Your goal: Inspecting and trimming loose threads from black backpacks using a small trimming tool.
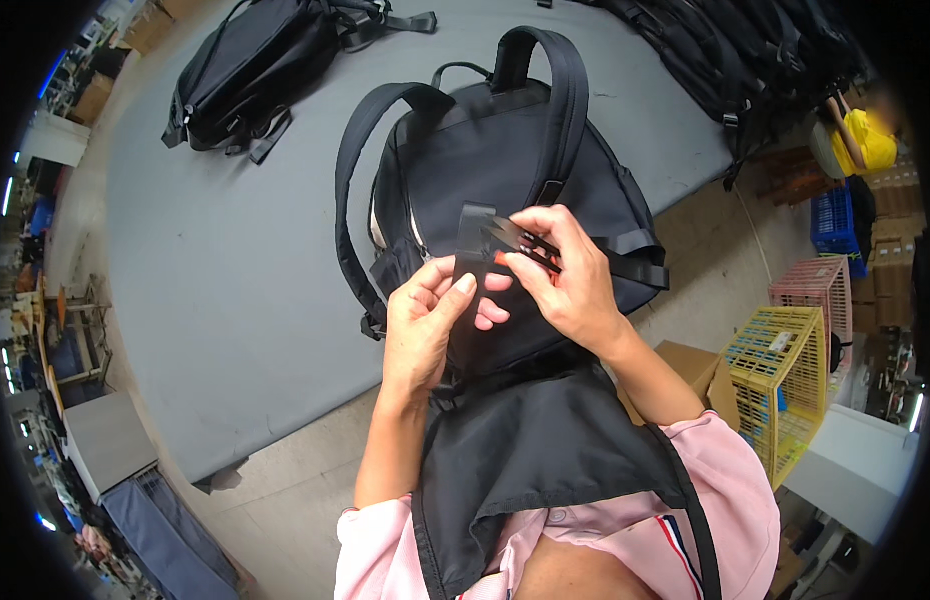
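Note:
A black backpack (465,150) lies in front of me on the grey table, its two padded shoulder straps facing up. My left hand (417,330) is closed, pinching a flat black webbing strap (475,270) between thumb and fingers over the lower part of the bag. In my right hand (577,285) are thread snips (507,236) with dark blades and a bit of orange-red near the thumb. The blades point left and overlap the upper part of the strap. Whether they touch it I cannot tell.
Another black backpack (255,70) lies at the far left of the grey table (235,280). More black bags (725,60) are heaped at the far right. Yellow (780,385) and pink crates (820,285) and a cardboard box (685,365) stand to the right. A person in yellow (865,140) is beyond.

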Action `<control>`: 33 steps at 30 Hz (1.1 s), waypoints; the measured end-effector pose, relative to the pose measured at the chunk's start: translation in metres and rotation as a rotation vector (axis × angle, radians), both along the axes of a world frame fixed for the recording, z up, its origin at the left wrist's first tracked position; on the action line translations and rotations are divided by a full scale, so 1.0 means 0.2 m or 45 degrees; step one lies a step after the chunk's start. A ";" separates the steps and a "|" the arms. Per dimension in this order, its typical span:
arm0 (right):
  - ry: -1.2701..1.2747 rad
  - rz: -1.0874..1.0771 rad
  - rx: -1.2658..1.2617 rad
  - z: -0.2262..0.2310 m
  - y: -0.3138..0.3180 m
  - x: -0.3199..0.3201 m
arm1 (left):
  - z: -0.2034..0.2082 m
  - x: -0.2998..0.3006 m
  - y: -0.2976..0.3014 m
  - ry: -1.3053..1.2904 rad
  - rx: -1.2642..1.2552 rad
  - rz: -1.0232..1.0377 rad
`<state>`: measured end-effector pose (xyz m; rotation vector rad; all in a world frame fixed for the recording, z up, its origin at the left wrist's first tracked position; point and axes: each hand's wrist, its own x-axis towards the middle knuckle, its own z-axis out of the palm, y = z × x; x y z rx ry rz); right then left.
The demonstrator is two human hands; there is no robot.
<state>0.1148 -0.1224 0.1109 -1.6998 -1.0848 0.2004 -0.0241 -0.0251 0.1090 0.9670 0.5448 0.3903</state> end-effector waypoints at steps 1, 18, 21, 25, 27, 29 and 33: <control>-0.043 0.027 -0.048 0.00 -0.04 0.01 | 0.00 0.00 -0.01 0.019 -0.016 0.029; -0.451 0.274 -0.245 0.05 -0.06 0.08 | -0.03 -0.02 0.05 0.207 0.124 0.108; -0.395 0.287 -0.207 0.05 -0.06 0.08 | -0.02 -0.02 0.05 0.248 0.131 0.097; -0.396 0.287 -0.223 0.04 -0.06 0.06 | -0.02 -0.03 0.04 0.255 0.143 0.081; -0.406 0.297 -0.234 0.05 -0.06 0.06 | -0.02 -0.03 0.04 0.264 0.135 0.079; -0.449 0.314 -0.230 0.05 -0.06 0.06 | -0.03 -0.04 0.05 0.242 0.107 0.038; -0.522 0.335 -0.183 0.05 -0.06 0.07 | -0.04 -0.06 0.07 0.231 0.092 -0.024</control>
